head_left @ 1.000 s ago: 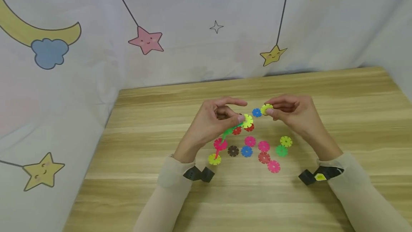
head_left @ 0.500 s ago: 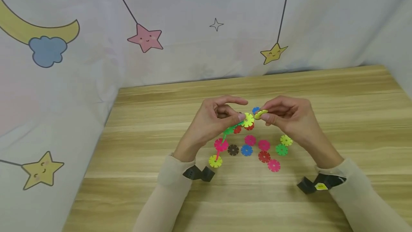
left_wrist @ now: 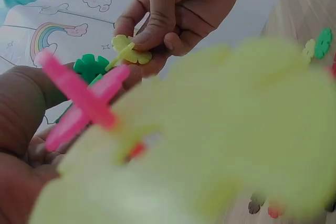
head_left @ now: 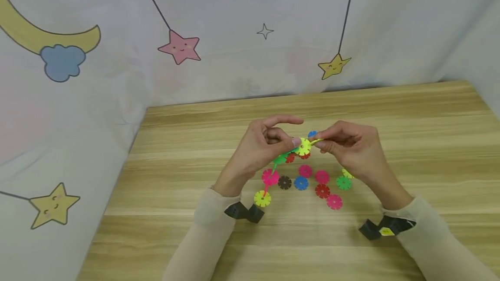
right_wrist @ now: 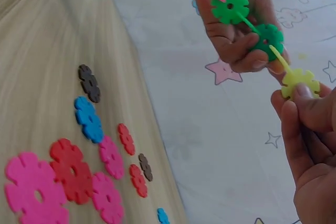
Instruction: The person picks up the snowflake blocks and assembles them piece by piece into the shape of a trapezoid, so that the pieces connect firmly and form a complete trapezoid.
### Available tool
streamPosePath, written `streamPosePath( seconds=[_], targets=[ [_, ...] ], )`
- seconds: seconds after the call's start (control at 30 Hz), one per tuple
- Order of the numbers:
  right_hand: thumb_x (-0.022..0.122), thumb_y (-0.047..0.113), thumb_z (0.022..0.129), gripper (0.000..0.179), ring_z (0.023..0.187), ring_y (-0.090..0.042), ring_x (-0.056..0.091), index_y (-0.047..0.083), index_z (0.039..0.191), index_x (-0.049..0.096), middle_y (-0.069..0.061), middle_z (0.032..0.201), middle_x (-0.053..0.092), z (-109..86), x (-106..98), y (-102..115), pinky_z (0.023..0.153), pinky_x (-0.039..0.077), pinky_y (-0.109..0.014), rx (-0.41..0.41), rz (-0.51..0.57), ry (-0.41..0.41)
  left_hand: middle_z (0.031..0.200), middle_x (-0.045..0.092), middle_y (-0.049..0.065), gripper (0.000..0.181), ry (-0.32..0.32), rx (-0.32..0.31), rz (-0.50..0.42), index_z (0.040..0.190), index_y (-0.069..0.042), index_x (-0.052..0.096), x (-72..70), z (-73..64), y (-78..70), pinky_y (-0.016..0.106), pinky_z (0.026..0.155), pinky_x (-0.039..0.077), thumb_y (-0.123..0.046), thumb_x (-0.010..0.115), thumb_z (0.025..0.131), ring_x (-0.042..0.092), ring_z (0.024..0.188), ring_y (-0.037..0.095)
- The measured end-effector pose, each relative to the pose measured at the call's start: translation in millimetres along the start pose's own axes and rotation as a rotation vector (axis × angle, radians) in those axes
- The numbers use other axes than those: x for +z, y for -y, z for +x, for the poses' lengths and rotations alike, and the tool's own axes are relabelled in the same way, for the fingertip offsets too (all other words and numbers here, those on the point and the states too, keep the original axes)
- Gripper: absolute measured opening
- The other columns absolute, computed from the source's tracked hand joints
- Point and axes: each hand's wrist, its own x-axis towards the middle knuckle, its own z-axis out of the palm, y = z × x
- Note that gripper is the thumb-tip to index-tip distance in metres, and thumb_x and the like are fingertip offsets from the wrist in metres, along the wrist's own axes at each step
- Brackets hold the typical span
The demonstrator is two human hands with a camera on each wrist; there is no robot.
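My left hand [head_left: 265, 148] holds a chain of notched plastic discs, its thumb by a yellow disc [head_left: 303, 147] near the chain's far end. From there the chain hangs down through green discs [right_wrist: 230, 6] and pink discs [head_left: 270, 177] to a bottom yellow disc [head_left: 262, 198], which looms blurred in the left wrist view. My right hand [head_left: 351, 146] pinches another yellow disc [right_wrist: 300, 83] between thumb and fingers. This disc meets the edge of the chain's yellow one at an angle; how deep the slots engage cannot be seen.
Loose discs lie on the wooden table [head_left: 195, 237] under and between the hands: dark brown [head_left: 284, 182], blue [head_left: 301, 183], red [head_left: 322, 191], pink [head_left: 334, 202] and green [head_left: 344, 182] among them. A printed cloth [head_left: 234, 64] stands behind the table.
My right hand has moved left and turned its yellow disc edge-on, bringing it against the chain's yellow disc. The left hand has stayed nearly still.
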Motion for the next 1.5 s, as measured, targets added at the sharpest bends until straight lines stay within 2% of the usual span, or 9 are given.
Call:
streamPosePath(
  seconds=[0.17,0.4,0.5,0.6,0.7,0.9,1.17,1.33,1.5],
  targets=[
    [0.068,-0.032,0.082,0.027,0.076,-0.007,0.079,-0.009,0.091,0.078,0.004,0.091,0.084,-3.6,9,-7,0.069,0.064,-0.022,-0.095,0.152,-0.058,0.074,0.074,-0.008,0.043,0.013,0.007,-0.082,0.141,-0.013,0.067,4.3,0.9,1.6,0.027,0.063,0.035,-0.003,0.073,0.099,0.04,0.059,0.013],
    [0.061,-0.034,0.081,0.022,0.068,-0.005,0.078,-0.016,0.081,0.074,0.011,0.087,0.083,-5.0,27,-14,0.064,0.062,-0.021,-0.191,0.075,-0.29,0.074,0.073,-0.007,0.042,-0.06,0.055,-0.109,0.137,-0.014,0.064,13.0,5.7,-0.2,0.027,0.064,0.039,-0.001,0.073,0.098,0.041,0.059,0.013],
    [0.061,-0.034,0.08,0.02,0.069,-0.004,0.078,-0.018,0.08,0.073,0.011,0.087,0.083,-5.5,33,-16,0.064,0.062,-0.02,-0.201,0.069,-0.328,0.073,0.072,-0.007,0.038,-0.083,0.057,-0.102,0.133,-0.011,0.064,14.3,5.6,1.0,0.026,0.062,0.038,0.0,0.073,0.098,0.038,0.056,0.012],
    [0.063,-0.034,0.081,0.019,0.07,-0.003,0.078,-0.018,0.082,0.073,0.012,0.087,0.083,-7.1,34,-16,0.064,0.063,-0.021,-0.19,0.065,-0.323,0.074,0.072,-0.007,0.036,-0.09,0.036,-0.09,0.131,-0.011,0.064,13.9,3.9,2.8,0.026,0.061,0.037,-0.001,0.073,0.098,0.038,0.055,0.012],
    [0.068,-0.033,0.082,0.017,0.074,-0.003,0.079,-0.018,0.088,0.074,0.013,0.092,0.083,-8.3,33,-14,0.068,0.063,-0.022,-0.177,0.056,-0.274,0.074,0.072,-0.007,0.035,-0.099,0.011,-0.087,0.131,-0.012,0.064,11.8,2.7,3.5,0.026,0.062,0.039,-0.002,0.073,0.098,0.041,0.055,0.011],
    [0.071,-0.027,0.085,0.025,0.094,-0.008,0.078,-0.016,0.107,0.072,0.005,0.105,0.083,-5.4,29,-13,0.086,0.063,-0.021,-0.168,0.044,-0.191,0.074,0.071,-0.009,0.034,-0.11,0.007,-0.126,0.132,-0.009,0.065,8.3,3.8,2.4,0.024,0.071,0.048,-0.001,0.073,0.099,0.057,0.06,0.009],
    [0.07,-0.025,0.088,0.016,0.089,-0.008,0.071,-0.014,0.1,0.073,0.008,0.096,0.078,-4.0,27,-13,0.085,0.06,-0.017,-0.16,0.034,-0.196,0.079,0.074,-0.006,0.032,-0.076,-0.029,-0.067,0.131,-0.013,0.068,4.6,2.3,2.2,0.026,0.074,0.049,-0.006,0.074,0.1,0.063,0.072,0.014],
    [0.072,-0.025,0.087,0.018,0.088,-0.008,0.069,-0.01,0.098,0.074,0.009,0.096,0.076,-5.2,28,-14,0.085,0.059,-0.018,-0.168,-0.022,-0.172,0.099,0.081,0.004,0.035,-0.033,-0.103,0.019,0.133,-0.023,0.069,3.1,1.4,2.3,0.036,0.083,0.058,-0.019,0.078,0.1,0.076,0.091,0.02],
    [0.075,-0.024,0.084,0.022,0.085,-0.009,0.068,-0.006,0.097,0.076,0.009,0.095,0.076,-7.8,30,-15,0.083,0.059,-0.018,-0.173,-0.067,-0.149,0.115,0.082,0.013,0.042,0.033,-0.142,0.027,0.138,-0.026,0.066,3.3,0.7,1.9,0.045,0.091,0.063,-0.023,0.08,0.099,0.081,0.102,0.024]
  ],
)
